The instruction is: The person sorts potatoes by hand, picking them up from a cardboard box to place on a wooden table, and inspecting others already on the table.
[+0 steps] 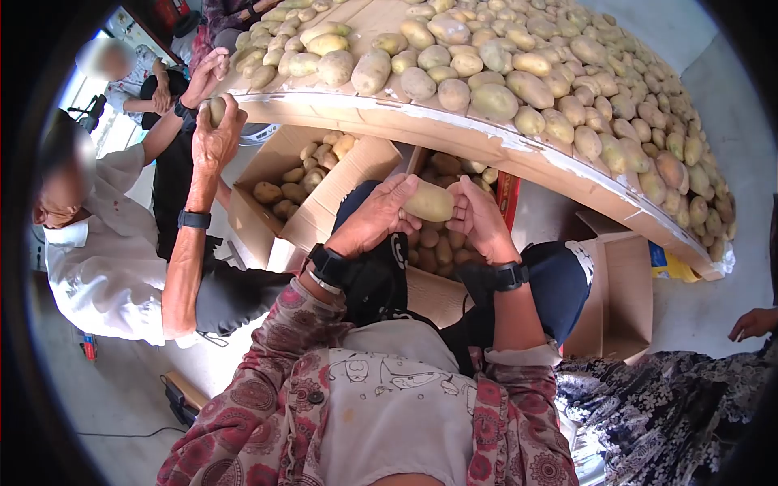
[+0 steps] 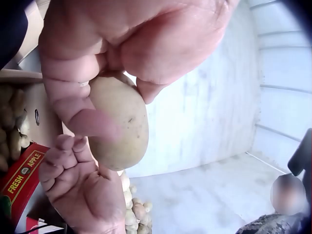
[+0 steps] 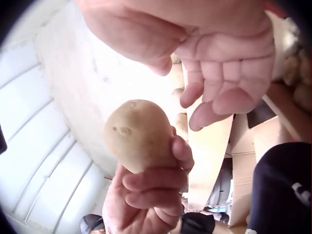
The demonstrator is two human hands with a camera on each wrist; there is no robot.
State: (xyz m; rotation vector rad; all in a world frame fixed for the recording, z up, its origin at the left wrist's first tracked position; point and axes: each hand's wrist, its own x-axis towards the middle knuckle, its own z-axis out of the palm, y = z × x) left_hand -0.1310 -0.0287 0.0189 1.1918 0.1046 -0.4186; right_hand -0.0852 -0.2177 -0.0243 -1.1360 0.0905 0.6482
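A pale yellow potato [image 1: 429,202] is held up in front of the person's body, over an open box of potatoes. The left hand [image 1: 377,215] grips it from one end, fingers and thumb wrapped around it in the left wrist view. Small dark eyes mark the skin of the potato [image 3: 139,134] in the right wrist view. The right hand [image 1: 484,220] is close to the other end, palm toward it. In the right wrist view the right hand [image 3: 219,63] has loosely bent fingers with nothing between them, apart from the potato.
A table [image 1: 356,117] heaped with potatoes curves across the far side. Below it stand a cardboard box of potatoes [image 1: 304,174] and another box [image 1: 429,283] between the knees. At right is an open carton [image 1: 624,296]. Another person [image 1: 121,243] sits close at left, holding a potato.
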